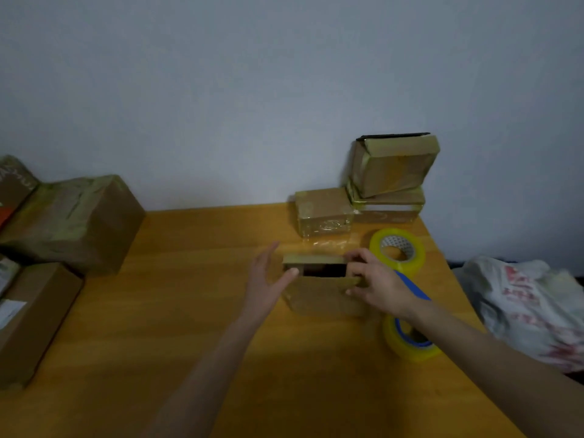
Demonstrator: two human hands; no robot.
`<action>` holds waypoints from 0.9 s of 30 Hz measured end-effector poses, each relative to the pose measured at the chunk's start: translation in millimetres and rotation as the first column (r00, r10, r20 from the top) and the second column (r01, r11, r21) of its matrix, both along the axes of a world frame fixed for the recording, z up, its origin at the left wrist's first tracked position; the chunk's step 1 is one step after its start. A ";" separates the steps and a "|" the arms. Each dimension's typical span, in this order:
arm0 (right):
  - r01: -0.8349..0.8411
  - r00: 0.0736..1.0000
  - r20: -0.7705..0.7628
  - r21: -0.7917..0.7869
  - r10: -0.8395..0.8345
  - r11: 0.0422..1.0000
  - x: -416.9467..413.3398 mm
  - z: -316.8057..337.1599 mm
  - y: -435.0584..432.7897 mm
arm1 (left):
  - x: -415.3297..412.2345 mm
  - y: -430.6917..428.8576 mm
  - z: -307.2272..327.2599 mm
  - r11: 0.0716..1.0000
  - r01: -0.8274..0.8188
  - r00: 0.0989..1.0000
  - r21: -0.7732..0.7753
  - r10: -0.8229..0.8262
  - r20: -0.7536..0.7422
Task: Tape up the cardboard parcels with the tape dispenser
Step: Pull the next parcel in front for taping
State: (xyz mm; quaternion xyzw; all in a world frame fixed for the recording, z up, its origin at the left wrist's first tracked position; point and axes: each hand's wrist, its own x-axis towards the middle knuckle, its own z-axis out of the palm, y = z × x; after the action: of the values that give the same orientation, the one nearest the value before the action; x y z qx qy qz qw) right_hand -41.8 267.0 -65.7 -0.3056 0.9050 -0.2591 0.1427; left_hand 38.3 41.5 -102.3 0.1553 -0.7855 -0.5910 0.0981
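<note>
The orange-brown wooden table (196, 279) stands against a pale wall. Near its middle sits a small brown cardboard box (319, 295) with its top open. Behind it, at the far edge, are a small cube-shaped taped parcel (324, 211) and, just beside it on the right, a flat taped parcel (388, 210). On the right side lie a loose roll of yellowish clear tape (416, 262) and, nearer, a blue-handled tape dispenser (398, 344). On the left are a large taped brown parcel (79, 222) and a long brown carton (34, 320).

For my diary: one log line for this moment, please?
small brown cardboard box: top open, untaped | left hand: open at box | right hand: grips flap
</note>
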 end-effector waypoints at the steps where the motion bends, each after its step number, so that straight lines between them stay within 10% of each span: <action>1: 0.010 1.000 0.019 -0.014 -0.010 1.000 3.1 -4.3 8.2 | 5.3 8.9 -3.2 0.996 0.078 0.997 -0.033 -0.077 0.012; 13: 0.318 0.927 0.284 -0.255 -0.244 0.913 7.7 -25.7 47.9 | 27.7 64.9 -4.2 0.959 -0.233 0.966 -0.164 0.208 -0.156; 20: 0.208 0.975 0.114 -0.142 -0.193 0.968 11.3 -34.2 36.2 | 28.3 58.2 -9.4 0.722 -0.118 0.990 -0.682 0.139 -0.024; 27: 0.039 0.985 0.165 0.090 -0.053 0.995 9.9 -36.9 36.6 | 27.0 65.0 -25.7 0.724 0.178 0.979 -0.666 -0.063 0.194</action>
State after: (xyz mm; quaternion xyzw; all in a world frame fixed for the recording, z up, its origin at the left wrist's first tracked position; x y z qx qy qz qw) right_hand -31.9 303.6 -102.6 -0.2555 0.9070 -0.2478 0.2252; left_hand 65.3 106.5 -128.0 0.1034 -0.9606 -0.2536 0.0470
